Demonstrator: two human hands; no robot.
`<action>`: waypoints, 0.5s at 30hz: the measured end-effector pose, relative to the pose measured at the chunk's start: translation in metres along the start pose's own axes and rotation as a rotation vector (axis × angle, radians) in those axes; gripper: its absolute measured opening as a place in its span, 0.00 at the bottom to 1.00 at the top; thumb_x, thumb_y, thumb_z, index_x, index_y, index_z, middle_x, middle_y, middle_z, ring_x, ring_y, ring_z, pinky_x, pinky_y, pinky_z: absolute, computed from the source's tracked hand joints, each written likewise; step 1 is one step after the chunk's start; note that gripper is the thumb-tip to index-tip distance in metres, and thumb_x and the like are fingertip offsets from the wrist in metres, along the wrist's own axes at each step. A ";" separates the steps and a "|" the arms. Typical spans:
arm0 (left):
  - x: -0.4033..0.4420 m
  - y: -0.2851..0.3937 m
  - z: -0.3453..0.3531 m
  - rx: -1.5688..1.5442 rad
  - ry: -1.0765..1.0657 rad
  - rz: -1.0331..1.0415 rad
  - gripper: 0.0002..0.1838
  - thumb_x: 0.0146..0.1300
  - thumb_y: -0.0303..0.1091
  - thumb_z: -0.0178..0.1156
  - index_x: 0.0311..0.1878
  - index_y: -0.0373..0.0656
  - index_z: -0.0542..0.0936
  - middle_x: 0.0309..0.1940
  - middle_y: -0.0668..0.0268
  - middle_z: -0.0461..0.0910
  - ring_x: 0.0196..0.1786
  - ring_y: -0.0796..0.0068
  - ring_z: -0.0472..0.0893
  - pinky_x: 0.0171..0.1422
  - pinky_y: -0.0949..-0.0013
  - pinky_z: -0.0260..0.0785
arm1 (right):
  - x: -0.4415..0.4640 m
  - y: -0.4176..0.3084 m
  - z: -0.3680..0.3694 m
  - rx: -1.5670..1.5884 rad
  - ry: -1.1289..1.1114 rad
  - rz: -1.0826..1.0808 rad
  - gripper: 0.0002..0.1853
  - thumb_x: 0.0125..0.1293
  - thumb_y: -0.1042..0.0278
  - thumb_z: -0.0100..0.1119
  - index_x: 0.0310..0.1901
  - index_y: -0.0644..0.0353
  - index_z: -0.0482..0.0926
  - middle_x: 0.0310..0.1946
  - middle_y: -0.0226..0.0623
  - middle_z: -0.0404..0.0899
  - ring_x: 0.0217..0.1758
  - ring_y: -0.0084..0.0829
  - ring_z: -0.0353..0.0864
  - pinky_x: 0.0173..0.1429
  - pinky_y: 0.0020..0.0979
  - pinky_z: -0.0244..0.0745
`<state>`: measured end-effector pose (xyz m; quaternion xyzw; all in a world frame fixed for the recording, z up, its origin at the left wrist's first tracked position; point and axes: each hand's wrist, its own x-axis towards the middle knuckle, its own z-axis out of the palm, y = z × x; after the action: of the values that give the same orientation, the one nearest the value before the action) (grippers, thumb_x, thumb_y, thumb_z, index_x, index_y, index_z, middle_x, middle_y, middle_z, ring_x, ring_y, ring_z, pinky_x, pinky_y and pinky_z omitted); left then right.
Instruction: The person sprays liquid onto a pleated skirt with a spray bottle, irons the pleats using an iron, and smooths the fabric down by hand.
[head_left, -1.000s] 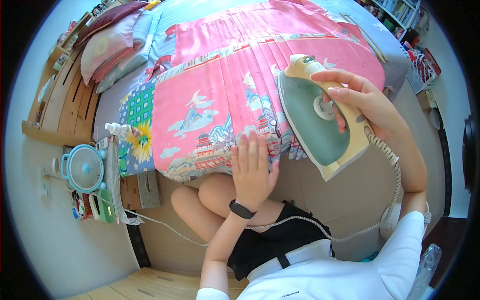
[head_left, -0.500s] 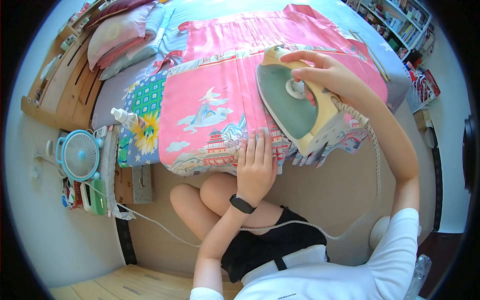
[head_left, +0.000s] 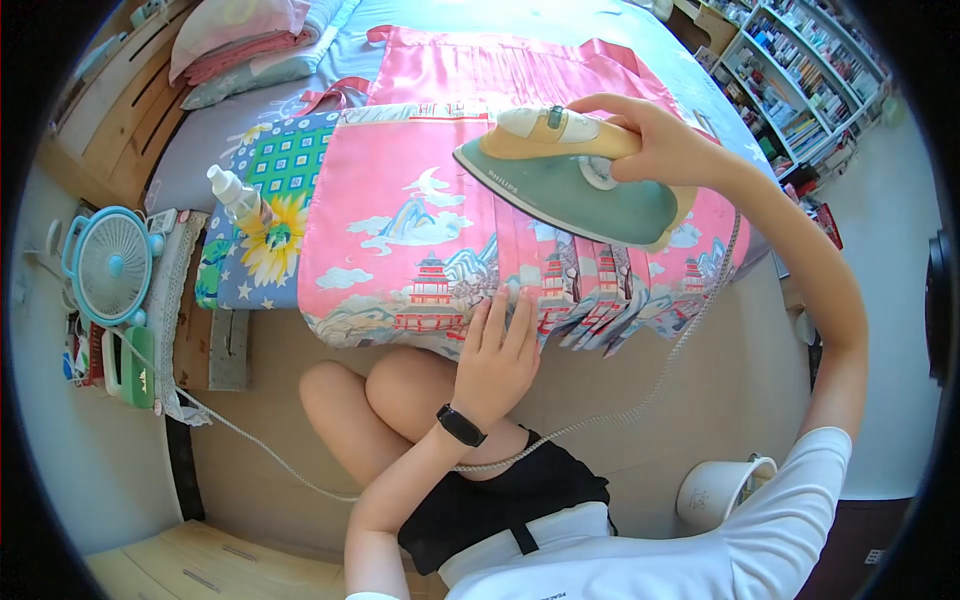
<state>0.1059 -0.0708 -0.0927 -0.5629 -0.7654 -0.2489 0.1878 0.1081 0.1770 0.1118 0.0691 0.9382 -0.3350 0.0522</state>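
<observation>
Bed (head_left: 560,22) near a bookshelf (head_left: 800,110), iron (head_left: 570,190) on a slant

On the bed lay a pink cloth (head_left: 390,160), its folds (head_left: 507,235) running down to the near edge. The iron was over the middle of the cloth, its long side going across the folds. Its nose pointed left and a bit toward the far edge. It was hard to tell if all of its bottom touched the cloth. The right hand (head_left: 655,140) was nearer to it and gripped the back of the handle (head_left: 565,133). The left hand (head_left: 497,365) held nothing and lay palm down, fingers straight, on the cloth at the near edge. From that hand, the iron was farther in and to the right, not touching.
</observation>
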 end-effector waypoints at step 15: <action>-0.004 0.005 -0.004 -0.021 0.095 -0.096 0.31 0.51 0.33 0.60 0.60 0.36 0.69 0.61 0.55 0.66 0.65 0.52 0.63 0.69 0.49 0.55 | 0.025 0.018 0.047 -0.566 0.243 -0.232 0.32 0.51 0.31 0.59 0.48 0.50 0.80 0.28 0.37 0.83 0.31 0.39 0.83 0.38 0.36 0.76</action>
<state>0.1120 -0.0752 -0.0911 -0.5149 -0.7791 -0.2923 0.2059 0.0886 0.1632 0.0602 -0.0159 0.9951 -0.0540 -0.0815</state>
